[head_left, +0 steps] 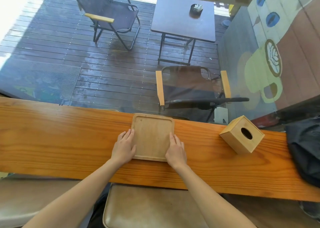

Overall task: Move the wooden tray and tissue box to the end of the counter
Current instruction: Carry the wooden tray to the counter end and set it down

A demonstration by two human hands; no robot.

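Both hands flat and uncurled against the wooden tray (152,137), left hand (123,147) along its left edge, right hand (175,150) along its right edge with fingers lapping onto the rim; nothing yet enclosed or lifted, tray lying flat mid-counter (60,137), far edge near the glass. Symmetric side contact probably chosen for a level lift or slide. Tissue box (242,134) upright to the right, well apart, beside a dark bag (304,146); untouched, apparently for a later step.
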